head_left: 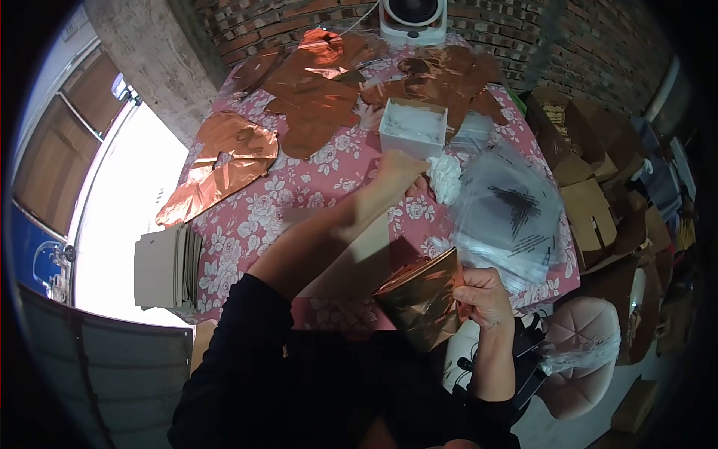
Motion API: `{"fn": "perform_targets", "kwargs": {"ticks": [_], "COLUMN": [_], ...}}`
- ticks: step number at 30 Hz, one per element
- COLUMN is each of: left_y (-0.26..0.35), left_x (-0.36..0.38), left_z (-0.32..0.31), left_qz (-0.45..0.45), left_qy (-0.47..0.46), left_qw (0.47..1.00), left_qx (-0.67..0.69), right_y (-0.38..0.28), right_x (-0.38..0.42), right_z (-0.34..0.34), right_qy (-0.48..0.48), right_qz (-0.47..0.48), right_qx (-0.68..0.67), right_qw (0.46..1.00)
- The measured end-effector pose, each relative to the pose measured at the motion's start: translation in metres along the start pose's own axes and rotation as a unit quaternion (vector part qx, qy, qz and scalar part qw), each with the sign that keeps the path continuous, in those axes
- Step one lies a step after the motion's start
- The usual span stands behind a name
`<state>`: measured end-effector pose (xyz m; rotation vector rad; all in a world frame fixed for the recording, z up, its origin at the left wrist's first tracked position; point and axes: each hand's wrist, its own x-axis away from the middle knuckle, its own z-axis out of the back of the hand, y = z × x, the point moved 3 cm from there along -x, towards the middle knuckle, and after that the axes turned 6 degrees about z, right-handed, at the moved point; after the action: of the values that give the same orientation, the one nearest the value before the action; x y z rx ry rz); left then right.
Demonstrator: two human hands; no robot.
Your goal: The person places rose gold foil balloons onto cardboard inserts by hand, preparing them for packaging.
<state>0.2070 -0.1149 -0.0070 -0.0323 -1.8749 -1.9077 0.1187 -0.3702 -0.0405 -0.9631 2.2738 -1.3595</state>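
Observation:
My right hand (482, 295) grips a folded copper-coloured foil balloon (420, 303) by its right edge, holding it tilted above the near side of the table. My left hand (404, 173) reaches forward over the table, just in front of an open white box (413, 129) with whitish contents. Its fingers are curled beside a bunched white bundle (446, 179); what they hold, if anything, is hidden. Clear plastic bags (508, 209) with dark print lie in a pile to the right of the bundle.
More flat copper foil balloons (314, 97) cover the far side of the flowered tablecloth (250, 247), and one foil balloon (224, 161) lies at left. A cardboard stack (166, 268) stands at the left edge, a white fan (413, 22) at the back. Cardboard boxes (591, 202) and a chair (583, 329) are at right.

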Motion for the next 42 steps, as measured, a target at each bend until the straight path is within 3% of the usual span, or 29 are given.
{"fn": "perform_targets", "kwargs": {"ticks": [5,10,16,18,19,20,23,26,28,29,30,31,32,33,34,36,37,38,40,41,42], "left_y": [-0.013,-0.011,-0.01,-0.015,-0.016,-0.019,-0.034,-0.043,-0.047,-0.048,-0.046,-0.038,-0.031,-0.033,-0.035,-0.032,-0.023,-0.019,-0.025,-0.027,-0.027], "left_x": [-0.008,0.006,0.07,0.097,0.112,0.123,0.144,0.155,0.161,0.157,0.164,0.177,0.186,0.194,0.196,0.205,0.214,0.227,0.223,0.221,0.218], "left_z": [-0.011,0.024,0.089,0.112,0.121,0.13,0.138,0.141,0.158,0.174,0.185,0.191,0.205,0.215,0.218,0.222,0.213,0.2,0.187,0.182,0.17], "left_qz": [0.027,-0.043,-0.022,-0.039,-0.015,-0.015,-0.017,0.046,0.031,-0.195,-0.408,-0.41,-0.263,-0.105,-0.107,-0.222,-0.264,-0.294,-0.407,-0.406,-0.398], "left_qy": [0.002,0.073,0.09,0.0,-0.016,-0.009,-0.134,-0.127,-0.131,-0.077,-0.016,-0.013,0.058,0.127,0.131,0.254,0.257,0.274,0.232,0.232,0.171], "left_qw": [0.996,0.993,0.996,0.988,0.973,0.974,0.911,0.936,0.948,0.91,0.817,0.817,0.912,0.967,0.966,0.882,0.843,0.851,0.801,0.801,0.794], "left_qx": [0.085,0.083,-0.012,-0.151,-0.23,-0.225,-0.389,-0.325,-0.289,-0.358,-0.406,-0.405,-0.308,-0.197,-0.196,-0.329,-0.391,-0.339,-0.373,-0.373,-0.426], "right_y": [-0.001,-0.007,0.005,-0.002,-0.007,-0.013,-0.019,-0.03,-0.033,-0.035,-0.039,-0.041,-0.042,-0.043,-0.04,-0.032,-0.022,-0.011,0.016,0.029,0.036], "right_x": [0.0,0.001,-0.001,-0.003,-0.004,-0.004,-0.016,-0.033,-0.051,-0.06,-0.071,-0.082,-0.094,-0.107,-0.119,-0.143,-0.156,-0.167,-0.192,-0.201,-0.204], "right_z": [0.0,-0.005,0.003,-0.003,-0.008,-0.01,-0.005,-0.035,-0.054,-0.065,-0.077,-0.092,-0.105,-0.116,-0.128,-0.147,-0.153,-0.156,-0.152,-0.149,-0.15], "right_qy": [-0.008,-0.016,-0.033,0.057,0.05,0.057,0.043,0.037,-0.048,-0.063,-0.064,-0.094,-0.124,-0.127,-0.174,-0.223,-0.238,-0.253,-0.271,-0.288,-0.288], "right_qz": [-0.009,-0.017,0.021,0.103,0.097,0.1,0.094,0.067,0.011,-0.006,-0.005,-0.039,-0.071,-0.069,-0.096,-0.122,-0.144,-0.166,-0.175,-0.186,-0.188], "right_qx": [-0.014,-0.008,-0.044,-0.074,-0.072,-0.07,-0.042,0.017,0.07,0.133,0.136,0.197,0.256,0.258,0.291,0.324,0.35,0.375,0.382,0.387,0.387], "right_qw": [1.0,1.0,0.998,0.99,0.991,0.991,0.994,0.997,0.996,0.989,0.989,0.975,0.956,0.955,0.936,0.911,0.895,0.876,0.866,0.856,0.856]}}
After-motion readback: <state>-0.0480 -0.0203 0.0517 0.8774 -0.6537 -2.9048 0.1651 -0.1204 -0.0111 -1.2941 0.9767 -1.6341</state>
